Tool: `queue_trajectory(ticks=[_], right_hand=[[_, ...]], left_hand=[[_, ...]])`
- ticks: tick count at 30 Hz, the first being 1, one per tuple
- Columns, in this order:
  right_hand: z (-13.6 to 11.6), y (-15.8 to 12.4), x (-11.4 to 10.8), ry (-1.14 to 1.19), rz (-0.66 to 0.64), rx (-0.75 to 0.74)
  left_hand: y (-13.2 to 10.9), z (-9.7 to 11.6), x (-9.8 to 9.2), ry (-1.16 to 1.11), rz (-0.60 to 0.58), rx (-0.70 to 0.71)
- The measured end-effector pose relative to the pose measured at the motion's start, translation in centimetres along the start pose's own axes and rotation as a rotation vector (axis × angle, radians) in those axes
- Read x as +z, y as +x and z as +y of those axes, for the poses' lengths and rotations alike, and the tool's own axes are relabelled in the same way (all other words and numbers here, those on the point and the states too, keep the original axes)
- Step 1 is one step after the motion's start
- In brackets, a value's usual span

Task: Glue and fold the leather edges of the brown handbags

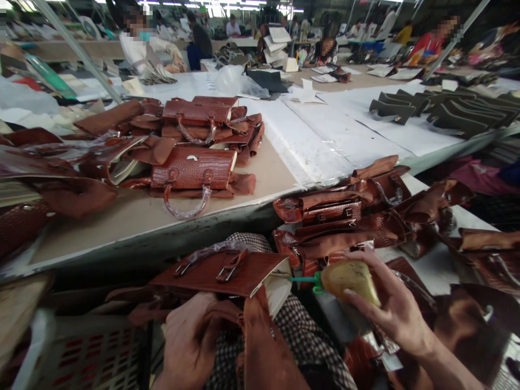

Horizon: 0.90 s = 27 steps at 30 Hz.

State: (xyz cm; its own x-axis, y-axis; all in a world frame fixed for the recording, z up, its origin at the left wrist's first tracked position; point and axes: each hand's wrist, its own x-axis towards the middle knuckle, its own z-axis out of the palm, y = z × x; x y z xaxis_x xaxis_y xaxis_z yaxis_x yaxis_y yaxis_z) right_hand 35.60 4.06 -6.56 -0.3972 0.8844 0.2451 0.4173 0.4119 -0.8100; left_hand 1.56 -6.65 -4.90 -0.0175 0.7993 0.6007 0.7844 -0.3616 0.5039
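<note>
A reddish-brown crocodile-pattern handbag piece (pixel 260 269) lies across my lap, its pale inner edge facing right. My left hand (pixel 190 330) is closed on its brown lining flap near the lower edge; part of the fingers is hidden by the folded material. In my right hand (pixel 390 309) is a yellowish squeeze bottle (pixel 351 281) with a green nozzle. The nozzle points left and its tip is at the bag's open right edge; whether it touches I cannot tell. Black-and-white checked cloth (pixel 292 325) shows beneath the bag.
More brown handbags (pixel 193 168) are heaped on the table (pixel 276 173) ahead. Another pile of bag pieces (pixel 333 211) lies close on my right. A plastic crate (pixel 93 346) stands at lower left. Dark green pieces (pixel 459 111) line the far right, and several people work beyond.
</note>
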Motion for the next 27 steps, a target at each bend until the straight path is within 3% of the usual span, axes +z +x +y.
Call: queue_trajectory(ticks=[5, 11, 15, 21, 27], right_hand=[[0.6, -0.6, 0.3, -0.091, 0.033, -0.101], [0.8, -1.1, 0.4, -0.063, 0.129, 0.017], [0.1, -0.6, 0.5, 0.031, 0.083, 0.165], [-1.0, -0.8, 1.1, 0.239, 0.090, 0.531], [-1.7, -1.9, 1.7, 0.490, 0.067, 0.676]], left_hand=[[-0.2, -0.1, 0.0, -0.003, -0.007, 0.006], [0.7, 0.4, -0.4, 0.027, 0.004, 0.032], [0.4, 0.4, -0.5, 0.028, 0.000, 0.055], [-0.7, 0.3, -0.4, 0.044, -0.022, 0.058], [-1.3, 0.0, -0.4, 0.001, -0.038, 0.075]])
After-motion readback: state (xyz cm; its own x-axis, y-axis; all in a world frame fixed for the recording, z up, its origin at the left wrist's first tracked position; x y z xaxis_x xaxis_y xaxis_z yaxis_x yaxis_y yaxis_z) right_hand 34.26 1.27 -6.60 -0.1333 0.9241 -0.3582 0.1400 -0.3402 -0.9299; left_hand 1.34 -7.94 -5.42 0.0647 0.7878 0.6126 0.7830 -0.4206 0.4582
